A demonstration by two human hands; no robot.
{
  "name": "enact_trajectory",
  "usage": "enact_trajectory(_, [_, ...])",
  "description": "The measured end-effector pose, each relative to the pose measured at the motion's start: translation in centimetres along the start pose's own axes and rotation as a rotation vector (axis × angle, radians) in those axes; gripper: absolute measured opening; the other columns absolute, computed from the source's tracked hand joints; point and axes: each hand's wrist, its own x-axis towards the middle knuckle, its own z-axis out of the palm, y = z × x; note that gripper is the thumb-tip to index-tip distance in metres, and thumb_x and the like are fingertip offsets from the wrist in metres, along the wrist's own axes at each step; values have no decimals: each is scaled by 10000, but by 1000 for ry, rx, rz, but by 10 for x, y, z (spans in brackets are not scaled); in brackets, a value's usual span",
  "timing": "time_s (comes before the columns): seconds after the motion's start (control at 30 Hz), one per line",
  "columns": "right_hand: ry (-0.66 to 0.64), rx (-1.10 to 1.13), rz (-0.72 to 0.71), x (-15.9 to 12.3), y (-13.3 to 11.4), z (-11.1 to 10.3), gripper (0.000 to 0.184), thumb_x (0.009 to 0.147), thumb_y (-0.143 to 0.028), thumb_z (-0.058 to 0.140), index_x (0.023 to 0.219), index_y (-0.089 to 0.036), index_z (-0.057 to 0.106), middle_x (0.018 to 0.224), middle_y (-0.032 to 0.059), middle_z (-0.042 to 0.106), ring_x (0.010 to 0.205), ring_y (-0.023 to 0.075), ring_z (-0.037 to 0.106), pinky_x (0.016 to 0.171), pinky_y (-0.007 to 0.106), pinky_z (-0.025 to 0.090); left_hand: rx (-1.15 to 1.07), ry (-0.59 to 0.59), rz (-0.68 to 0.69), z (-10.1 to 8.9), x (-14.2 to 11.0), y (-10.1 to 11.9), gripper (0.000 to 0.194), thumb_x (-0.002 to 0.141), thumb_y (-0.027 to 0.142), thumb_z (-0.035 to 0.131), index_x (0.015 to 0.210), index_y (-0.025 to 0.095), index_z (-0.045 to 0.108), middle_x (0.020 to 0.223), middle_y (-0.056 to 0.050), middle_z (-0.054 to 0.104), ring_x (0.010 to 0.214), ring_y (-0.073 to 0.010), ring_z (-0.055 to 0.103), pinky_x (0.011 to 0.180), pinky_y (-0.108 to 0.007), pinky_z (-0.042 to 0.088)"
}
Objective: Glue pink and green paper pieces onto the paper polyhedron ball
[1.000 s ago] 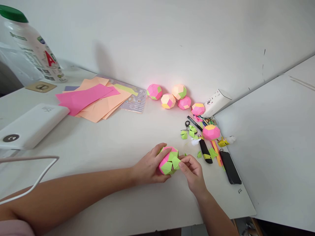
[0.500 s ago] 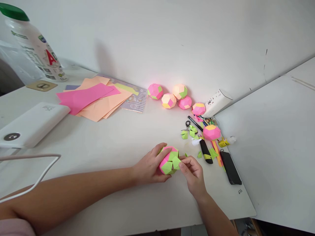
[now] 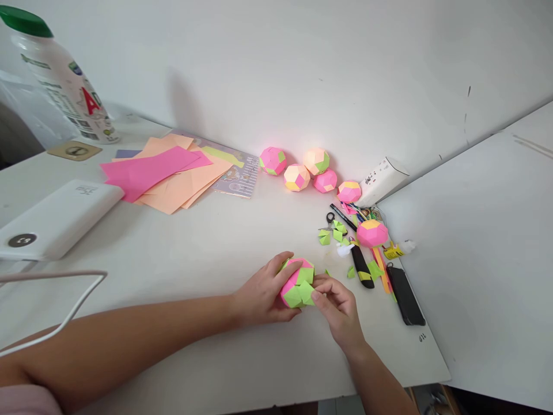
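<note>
My left hand is wrapped round a pink and green folded-paper ball, held just above the table near its front. Between the thumb and fingers of my right hand is a small green paper piece, pinched at its right end. Its other end lies against the ball's front face. Whether that piece is tucked into the ball or only touching it I cannot tell. My left palm and fingers hide the ball's left side.
Several finished paper balls line the wall. Scissors, green scraps, a cutter, a glue bottle and a phone lie right. Paper sheets, a power bank and a bottle stand left.
My right hand has shifted the green piece slightly left and down on the ball, and the dark gap beside it is now covered. My left hand keeps its grip.
</note>
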Motion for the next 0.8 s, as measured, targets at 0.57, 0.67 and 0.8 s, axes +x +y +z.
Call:
enact_trajectory(0.57, [-3, -26, 59, 2, -2, -3, 171, 796, -337, 675, 660, -242, 637, 890, 58, 653, 1028, 266, 533, 897, 425, 420, 23, 9, -3, 1, -2, 0, 910, 700, 375, 734, 1417, 216, 196, 1341, -201, 378, 1264, -380, 433, 932, -490, 511])
enact_trajectory(0.67, [2, -20, 72, 3, -3, -2, 176, 784, -338, 683, 643, -243, 636, 897, 59, 661, 1040, 274, 526, 906, 437, 408, 37, 13, 3, 3, -2, -1, 928, 700, 382, 728, 1429, 222, 176, 1349, -195, 386, 1273, -382, 427, 944, -497, 501])
enact_trajectory(0.8, [13, -21, 72, 3, -3, -2, 177, 766, -341, 693, 626, -245, 645, 873, 59, 665, 1026, 278, 530, 900, 441, 406, 32, 20, -3, 4, -2, -1, 936, 699, 384, 724, 1435, 215, 170, 1351, -201, 380, 1274, -386, 427, 950, -507, 494])
